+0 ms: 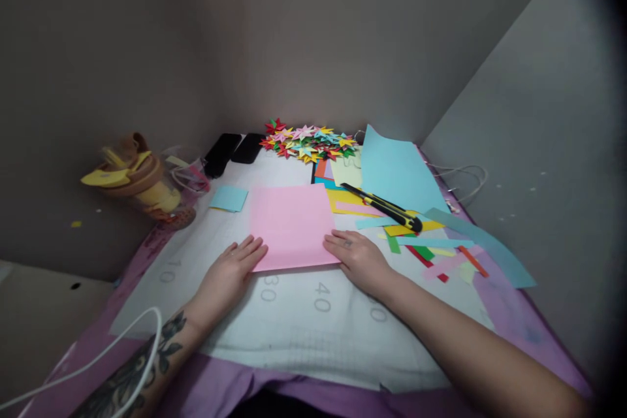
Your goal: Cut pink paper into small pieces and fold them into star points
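A pink sheet of paper point(292, 225) lies in front of me on a white mat point(294, 320) printed with numbers. My left hand point(240, 260) rests on its lower left corner, fingers stretched out. On the lower right corner lies my right hand point(355, 255), its fingers flat and a ring on one of them. The near edge of the sheet runs between both hands and looks folded or slightly raised. Just left of the sheet is a small stack of light blue paper squares point(228, 198).
Folded paper stars point(307, 144) are heaped at the back. A black and yellow utility knife point(385, 206) lies among coloured paper strips point(435, 251), by a large light blue sheet point(399, 170). Two dark phones point(223, 151) and a tumbler point(142, 179) stand left. A white cable point(151, 346) crosses my left forearm.
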Demonstrator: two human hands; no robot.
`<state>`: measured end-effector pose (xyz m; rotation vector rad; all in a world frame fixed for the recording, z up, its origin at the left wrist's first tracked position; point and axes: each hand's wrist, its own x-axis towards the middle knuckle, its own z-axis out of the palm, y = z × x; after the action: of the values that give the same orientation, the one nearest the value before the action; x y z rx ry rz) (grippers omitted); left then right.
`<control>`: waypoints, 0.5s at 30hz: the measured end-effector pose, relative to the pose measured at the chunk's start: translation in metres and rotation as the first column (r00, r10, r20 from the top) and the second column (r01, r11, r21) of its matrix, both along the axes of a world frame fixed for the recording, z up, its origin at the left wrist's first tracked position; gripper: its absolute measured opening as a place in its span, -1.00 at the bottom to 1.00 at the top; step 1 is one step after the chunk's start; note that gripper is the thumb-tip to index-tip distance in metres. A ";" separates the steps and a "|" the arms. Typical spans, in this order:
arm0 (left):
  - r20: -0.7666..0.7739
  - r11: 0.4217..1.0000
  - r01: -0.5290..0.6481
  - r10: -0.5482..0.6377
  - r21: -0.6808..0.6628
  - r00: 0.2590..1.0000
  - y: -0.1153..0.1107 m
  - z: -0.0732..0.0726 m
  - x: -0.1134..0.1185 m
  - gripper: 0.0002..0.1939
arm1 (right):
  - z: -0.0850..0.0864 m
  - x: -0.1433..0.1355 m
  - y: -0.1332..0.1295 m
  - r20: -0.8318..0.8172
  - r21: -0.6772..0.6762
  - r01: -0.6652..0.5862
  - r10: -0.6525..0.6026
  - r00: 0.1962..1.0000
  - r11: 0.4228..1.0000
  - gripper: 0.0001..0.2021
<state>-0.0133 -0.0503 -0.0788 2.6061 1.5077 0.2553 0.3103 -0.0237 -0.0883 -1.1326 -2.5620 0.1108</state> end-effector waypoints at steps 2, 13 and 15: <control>0.081 1.000 -0.007 0.006 0.006 0.997 -0.002 0.000 -0.002 -0.47 | -0.001 0.006 -0.002 -0.057 0.012 -0.001 0.002 0.998 1.000 -0.50; 0.371 0.931 -0.341 0.366 -0.132 0.854 0.016 0.010 0.008 -0.64 | 0.002 0.003 0.014 -0.370 -0.245 0.234 -0.313 0.874 0.941 -0.84; 0.324 0.902 -0.392 0.431 -0.181 0.842 0.022 0.010 0.009 -0.61 | 0.002 0.000 0.019 -0.317 -0.267 0.290 -0.368 0.874 0.919 -0.73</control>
<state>-0.0041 -0.0284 -0.0690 1.9811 1.8574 0.6316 0.3104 -0.0044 -0.0862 -1.4607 -2.0354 0.4736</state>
